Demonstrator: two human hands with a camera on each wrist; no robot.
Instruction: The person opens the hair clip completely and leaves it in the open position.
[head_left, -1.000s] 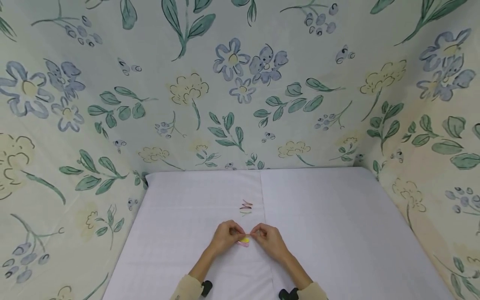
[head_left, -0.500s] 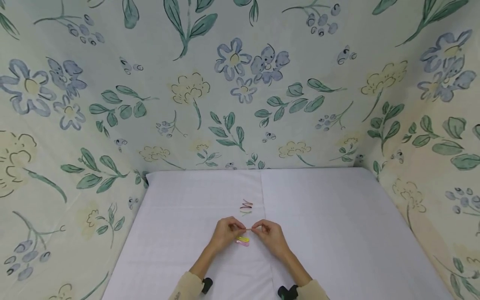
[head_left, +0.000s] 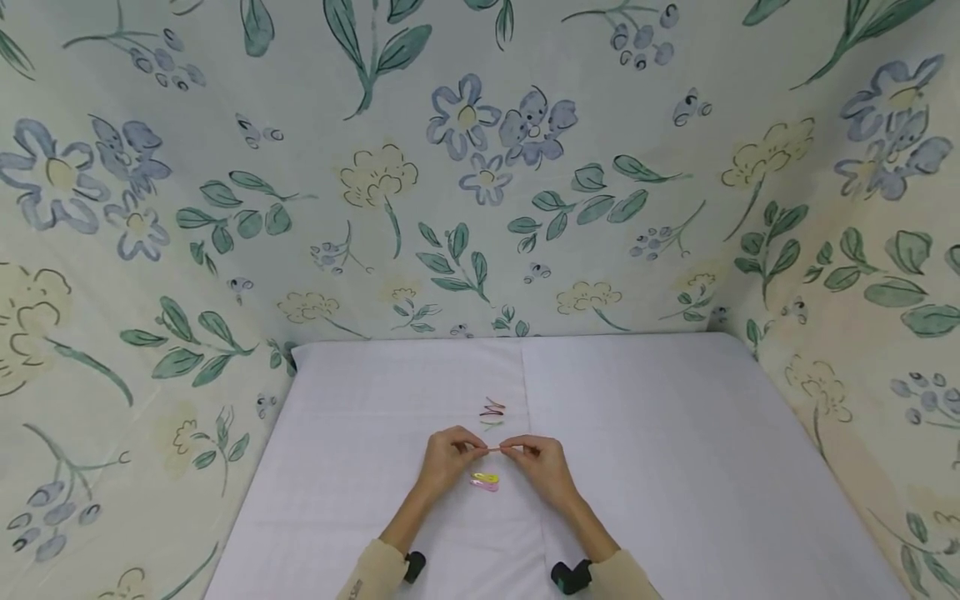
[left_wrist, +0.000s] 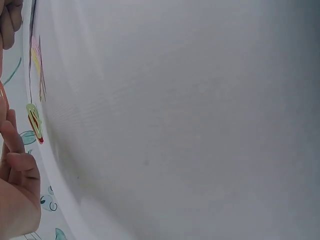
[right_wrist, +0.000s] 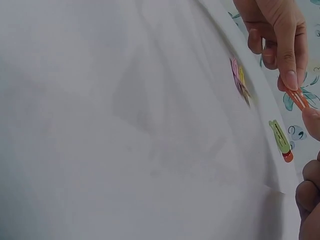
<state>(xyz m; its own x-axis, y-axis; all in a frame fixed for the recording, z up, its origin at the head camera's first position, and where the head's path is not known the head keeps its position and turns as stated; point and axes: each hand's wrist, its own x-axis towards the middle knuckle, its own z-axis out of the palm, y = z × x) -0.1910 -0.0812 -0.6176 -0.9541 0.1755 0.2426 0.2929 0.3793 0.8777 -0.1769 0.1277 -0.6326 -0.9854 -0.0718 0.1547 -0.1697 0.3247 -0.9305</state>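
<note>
An orange snap hair clip (head_left: pixel 494 450) is stretched between both hands, its two ends pinched. My left hand (head_left: pixel 448 462) pinches the left end between thumb and forefinger. My right hand (head_left: pixel 542 468) does the same at the right end. The clip's orange frame (right_wrist: pixel 297 97) shows between the fingertips in the right wrist view. Just below the hands lie a yellow hair clip (head_left: pixel 486 477) and a pink one (head_left: pixel 485 486), side by side. Beyond the fingers are a green clip (head_left: pixel 491 423) and a dark red clip (head_left: pixel 491 413), with reddish ones behind.
A white cloth (head_left: pixel 645 417) with a seam covers the table. Floral fabric (head_left: pixel 480 208) hangs along the back and both sides. Dark wrist devices, one on the left arm (head_left: pixel 415 567) and one on the right (head_left: pixel 572 577), sit at beige cuffs.
Both hands have moved forward, away from the body, with the orange hair clip between them. The yellow and pink clips, partly covered before, now show fully.
</note>
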